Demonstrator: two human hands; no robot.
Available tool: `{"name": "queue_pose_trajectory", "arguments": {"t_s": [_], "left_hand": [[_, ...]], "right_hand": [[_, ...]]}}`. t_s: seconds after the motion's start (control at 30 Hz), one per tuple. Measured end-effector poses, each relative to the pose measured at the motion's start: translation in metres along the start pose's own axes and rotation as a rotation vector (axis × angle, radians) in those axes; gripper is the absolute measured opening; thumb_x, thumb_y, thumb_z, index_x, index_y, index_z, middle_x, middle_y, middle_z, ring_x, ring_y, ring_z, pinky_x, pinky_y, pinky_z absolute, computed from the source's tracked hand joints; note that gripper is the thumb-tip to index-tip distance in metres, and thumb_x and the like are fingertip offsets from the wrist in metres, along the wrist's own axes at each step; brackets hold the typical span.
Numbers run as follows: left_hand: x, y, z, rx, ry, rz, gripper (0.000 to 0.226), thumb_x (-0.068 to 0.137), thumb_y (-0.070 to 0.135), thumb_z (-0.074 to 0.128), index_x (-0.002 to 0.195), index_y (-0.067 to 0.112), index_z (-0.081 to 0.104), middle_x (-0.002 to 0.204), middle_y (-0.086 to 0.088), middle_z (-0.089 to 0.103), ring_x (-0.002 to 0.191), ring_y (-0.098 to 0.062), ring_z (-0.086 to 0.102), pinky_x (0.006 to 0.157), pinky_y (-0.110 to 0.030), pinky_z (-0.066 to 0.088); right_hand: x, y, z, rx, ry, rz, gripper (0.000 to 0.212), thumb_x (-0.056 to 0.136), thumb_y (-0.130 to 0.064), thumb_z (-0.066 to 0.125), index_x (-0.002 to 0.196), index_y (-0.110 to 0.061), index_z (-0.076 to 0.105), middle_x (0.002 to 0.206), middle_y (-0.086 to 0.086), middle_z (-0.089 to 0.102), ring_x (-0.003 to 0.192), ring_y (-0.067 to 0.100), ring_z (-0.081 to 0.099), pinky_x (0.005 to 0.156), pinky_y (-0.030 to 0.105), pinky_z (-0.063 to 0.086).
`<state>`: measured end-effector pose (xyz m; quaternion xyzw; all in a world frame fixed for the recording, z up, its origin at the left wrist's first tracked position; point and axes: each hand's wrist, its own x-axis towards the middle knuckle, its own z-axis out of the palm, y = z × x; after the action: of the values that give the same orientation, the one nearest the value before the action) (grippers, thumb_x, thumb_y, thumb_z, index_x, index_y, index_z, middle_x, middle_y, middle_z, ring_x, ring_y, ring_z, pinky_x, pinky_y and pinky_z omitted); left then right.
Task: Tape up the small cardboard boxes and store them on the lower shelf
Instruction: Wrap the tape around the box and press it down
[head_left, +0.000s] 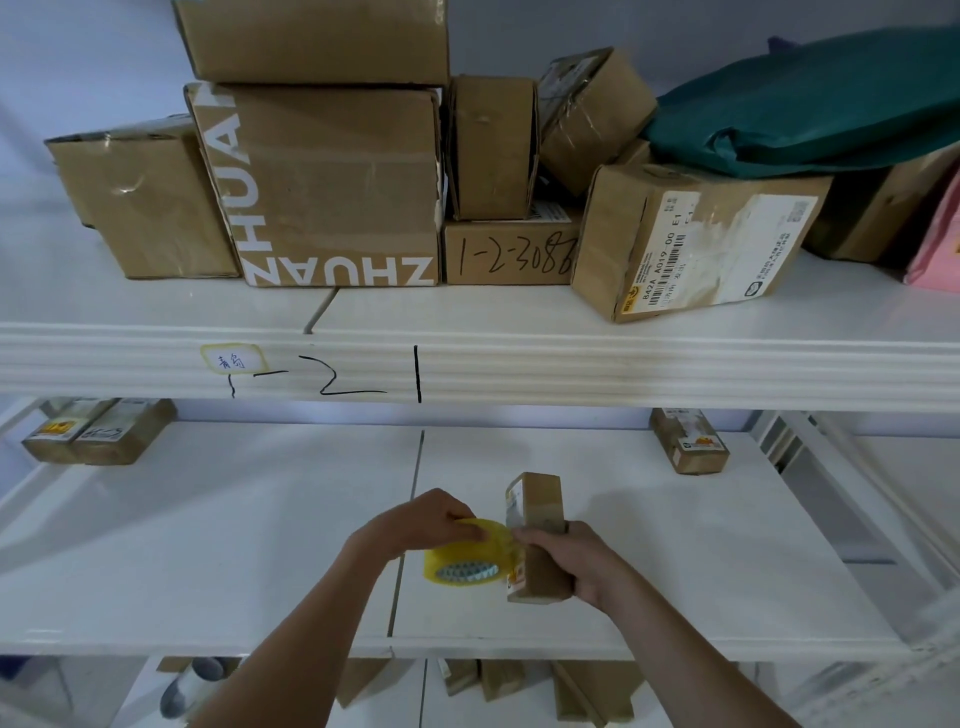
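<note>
My right hand grips a small, long cardboard box and holds it upright over the white middle shelf. A white label runs down the box's left side. My left hand holds a roll of yellowish clear tape right against that side of the box, fingers curled over the roll's top. Below the shelf's front edge, several small cardboard boxes stand on the lower level, partly hidden.
Small taped boxes lie at the back left and back right of the middle shelf. The upper shelf carries big cardboard boxes, a labelled box, a green bag and a pink parcel.
</note>
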<state>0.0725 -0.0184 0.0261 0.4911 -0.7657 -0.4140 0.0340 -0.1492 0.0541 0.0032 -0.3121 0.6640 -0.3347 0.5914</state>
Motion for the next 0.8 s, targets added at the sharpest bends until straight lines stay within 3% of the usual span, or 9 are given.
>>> {"name": "queue_pose_trajectory", "arguments": {"t_s": [0.2,0.3,0.43,0.6,0.8], "left_hand": [[0.002,-0.006,-0.002,-0.014,0.0,-0.008,0.028,0.086,0.049,0.076,0.086,0.021,0.074,0.083,0.004,0.068,0.08,-0.011,0.063,0.073,-0.024,0.05],[0.004,-0.01,-0.003,0.118,0.093,-0.041,0.043,0.08,0.058,0.077,0.089,0.016,0.077,0.086,-0.001,0.072,0.076,-0.013,0.065,0.067,-0.022,0.05],[0.006,-0.014,0.0,0.184,0.164,-0.067,0.055,0.075,0.066,0.076,0.093,0.014,0.078,0.088,-0.002,0.073,0.074,-0.01,0.065,0.067,-0.023,0.053],[0.01,-0.013,0.002,0.185,0.178,-0.071,0.059,0.072,0.068,0.077,0.093,0.013,0.078,0.089,-0.003,0.073,0.082,-0.014,0.069,0.078,-0.03,0.059],[0.011,-0.015,0.002,0.256,0.19,-0.112,0.065,0.069,0.077,0.072,0.083,0.013,0.074,0.084,-0.002,0.069,0.077,-0.014,0.066,0.071,-0.027,0.055]], "right_hand": [[0.001,-0.001,-0.007,-0.037,-0.014,-0.006,0.062,0.057,-0.037,0.095,0.108,-0.014,0.07,0.094,0.006,0.079,0.09,0.027,0.076,0.077,0.042,0.063],[-0.001,-0.005,-0.009,-0.049,-0.035,-0.012,0.072,0.048,-0.041,0.097,0.109,-0.015,0.069,0.094,0.006,0.079,0.089,0.026,0.076,0.075,0.042,0.064],[-0.005,-0.01,-0.011,-0.059,-0.02,-0.036,0.064,0.054,-0.036,0.096,0.107,-0.017,0.067,0.091,0.005,0.079,0.085,0.024,0.076,0.064,0.036,0.062],[-0.006,-0.009,-0.01,-0.042,-0.025,-0.035,0.063,0.061,-0.035,0.092,0.114,-0.014,0.066,0.102,0.01,0.077,0.093,0.028,0.075,0.072,0.039,0.063],[-0.009,-0.006,-0.013,0.011,-0.03,-0.052,0.054,0.067,-0.03,0.091,0.112,-0.013,0.068,0.095,0.008,0.079,0.086,0.026,0.077,0.067,0.036,0.062]]}}
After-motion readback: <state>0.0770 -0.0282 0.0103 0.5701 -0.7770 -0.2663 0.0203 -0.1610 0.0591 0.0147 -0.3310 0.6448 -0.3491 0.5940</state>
